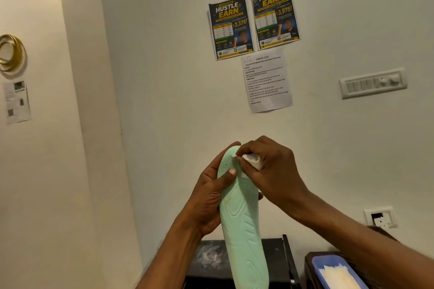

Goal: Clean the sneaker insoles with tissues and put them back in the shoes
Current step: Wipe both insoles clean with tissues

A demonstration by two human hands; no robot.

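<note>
A mint-green insole (243, 225) stands upright in front of me, its grooved underside facing the camera. My left hand (209, 197) grips it from the left, thumb across the front near the top. My right hand (270, 166) pinches a crumpled white tissue (252, 159) and presses it against the insole's upper end. No shoes are in view.
A blue tray (324, 265) holding white tissues sits at the lower right on a dark surface. A black rack top (277, 256) lies below the insole. The wall ahead carries posters (253, 21), a task sheet (266, 80) and a switch panel (373, 83).
</note>
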